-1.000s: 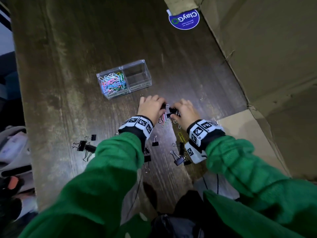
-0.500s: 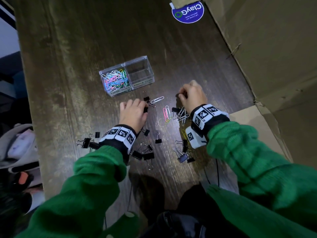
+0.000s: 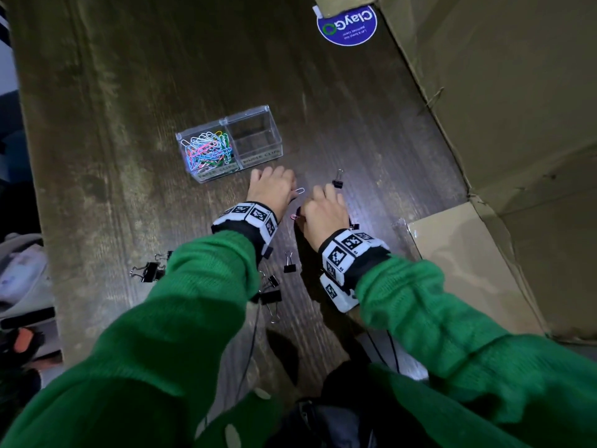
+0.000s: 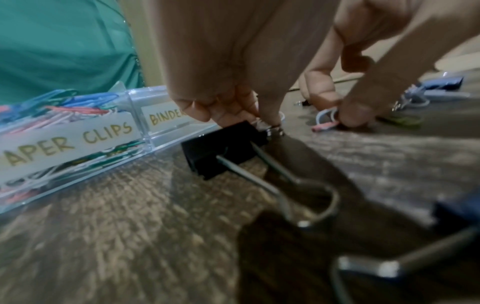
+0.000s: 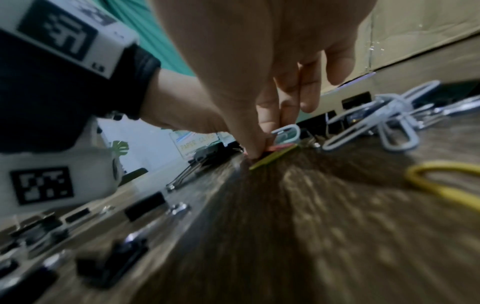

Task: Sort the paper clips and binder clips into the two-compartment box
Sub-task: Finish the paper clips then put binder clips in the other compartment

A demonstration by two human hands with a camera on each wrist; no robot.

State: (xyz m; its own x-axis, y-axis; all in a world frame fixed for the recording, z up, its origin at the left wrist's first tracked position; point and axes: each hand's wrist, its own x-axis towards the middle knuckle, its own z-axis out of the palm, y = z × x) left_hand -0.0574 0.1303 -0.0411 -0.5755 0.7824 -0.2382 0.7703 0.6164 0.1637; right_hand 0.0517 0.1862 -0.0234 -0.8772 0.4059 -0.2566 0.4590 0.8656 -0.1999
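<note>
Head view: left hand [image 3: 273, 189] now pinches a binder clip [image 4: 223, 149], right hand [image 3: 324, 210] regathering paper clips [image 5: 279, 152].

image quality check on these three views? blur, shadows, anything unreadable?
Head view: dim, edges bent by the wide lens, box labels barely legible. Left wrist view: PAPER CLIPS label sharp, near binder clip out of focus, left hand casts a shadow on the table. Right wrist view: table foreground smeared, yellow paper clip soft, right hand fills the top.

Paper clips [image 3: 206, 150] in box [image 3: 271, 153] left compartment (binder clips [image 3: 271, 295] nearer, on table [image 3: 129, 92]).
</note>
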